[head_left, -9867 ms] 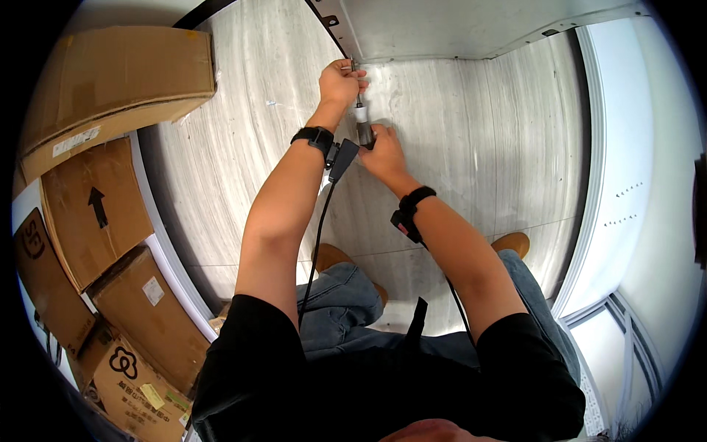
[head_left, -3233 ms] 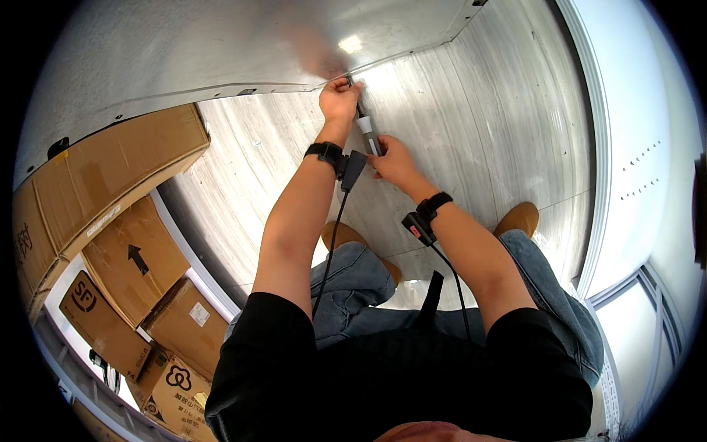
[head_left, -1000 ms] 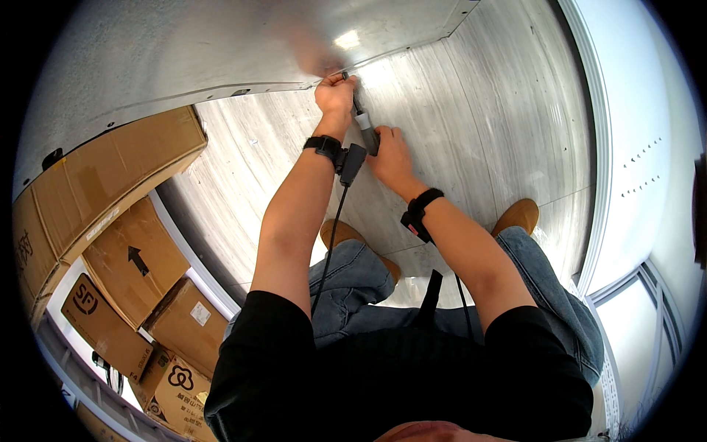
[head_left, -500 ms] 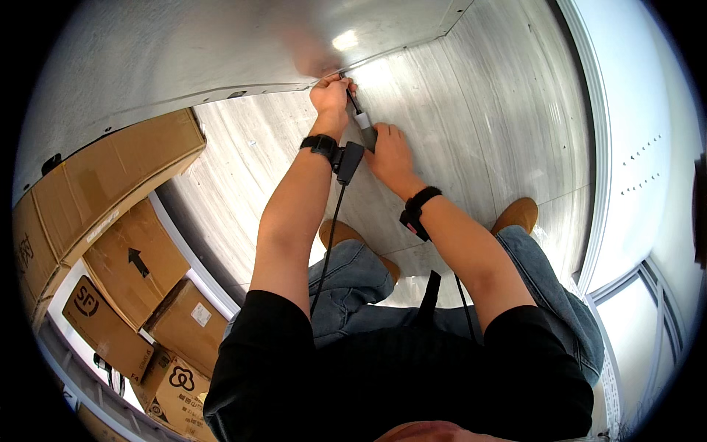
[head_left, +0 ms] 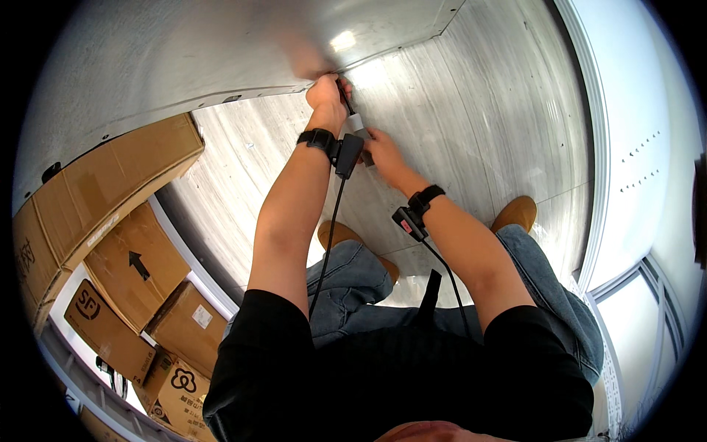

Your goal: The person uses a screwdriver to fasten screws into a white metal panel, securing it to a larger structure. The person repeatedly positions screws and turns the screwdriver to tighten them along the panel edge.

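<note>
A slim grey screwdriver point(head_left: 355, 122) with a pale collar and a thin black shaft slants up to the lower edge of a large metal panel point(head_left: 213, 51). My right hand point(head_left: 385, 157) is closed around its grey body, the thumb side towards the collar. At the panel's edge, the curled fingers of my left hand point(head_left: 325, 95) close round the front of the black shaft. The very tip, and anything pinched there, is hidden by these fingers. Both wrists carry black straps with small black devices; the left device point(head_left: 348, 156) partly overlaps the tool's near end.
Brown cardboard boxes point(head_left: 136, 258) are stacked on the left, one long carton point(head_left: 121, 173) lying against the panel. Pale wood-look floor point(head_left: 471, 132) spreads under my hands and brown shoes. A white wall panel point(head_left: 626, 147) rises on the right. Cables trail from both wrist devices.
My right hand has turned and its fingers have curled around the screwdriver's body, where they lay more stretched along it before. My left hand has shifted slightly left, staying at the panel's edge.
</note>
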`<state>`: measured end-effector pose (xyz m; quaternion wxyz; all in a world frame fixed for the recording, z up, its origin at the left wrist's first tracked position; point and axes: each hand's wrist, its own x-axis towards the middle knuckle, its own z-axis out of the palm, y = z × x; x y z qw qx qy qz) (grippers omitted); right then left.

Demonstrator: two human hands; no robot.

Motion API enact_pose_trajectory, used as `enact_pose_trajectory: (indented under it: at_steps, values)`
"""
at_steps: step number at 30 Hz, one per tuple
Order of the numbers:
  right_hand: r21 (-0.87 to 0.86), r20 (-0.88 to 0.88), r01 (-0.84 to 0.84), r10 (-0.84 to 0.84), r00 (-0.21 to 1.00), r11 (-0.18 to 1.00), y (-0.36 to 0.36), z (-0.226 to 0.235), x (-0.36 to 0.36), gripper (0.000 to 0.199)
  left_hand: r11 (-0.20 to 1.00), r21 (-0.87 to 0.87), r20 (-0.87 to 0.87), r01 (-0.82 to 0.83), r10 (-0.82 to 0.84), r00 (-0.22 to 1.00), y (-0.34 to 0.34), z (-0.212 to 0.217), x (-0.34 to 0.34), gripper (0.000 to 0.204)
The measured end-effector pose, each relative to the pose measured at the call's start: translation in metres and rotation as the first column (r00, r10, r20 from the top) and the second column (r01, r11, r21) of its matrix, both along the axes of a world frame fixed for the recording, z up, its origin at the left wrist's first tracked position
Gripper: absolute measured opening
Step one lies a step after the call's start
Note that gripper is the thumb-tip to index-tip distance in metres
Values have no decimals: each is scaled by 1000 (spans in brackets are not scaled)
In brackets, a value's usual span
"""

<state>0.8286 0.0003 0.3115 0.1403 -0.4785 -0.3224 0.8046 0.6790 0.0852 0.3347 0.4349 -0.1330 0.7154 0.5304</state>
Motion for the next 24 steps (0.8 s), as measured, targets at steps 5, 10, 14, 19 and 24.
enact_pose_trajectory:
  at_steps: [5,10,14,19,24]
  values:
    - [-45,29,21,-20,999,999,2,9,-4,33,1000,-12,-4,-19,19,1000,2,-2,0,8]
    - [74,116,-94,85,990,993,5,30,-4,42,1000,-3,26,-6,6,1000,2,1,0,8]
    - [-46,104,8,-3,995,999,5,39,-5,40,1000,3,46,-28,28,999,2,3,0,10]
    - [-111,21,71,-69,997,991,3,8,-5,41,1000,26,59,-14,13,998,3,2,0,11]
    - [37,144,2,-7,990,999,-11,15,-8,37,1000,25,72,-12,10,997,2,0,-3,11]
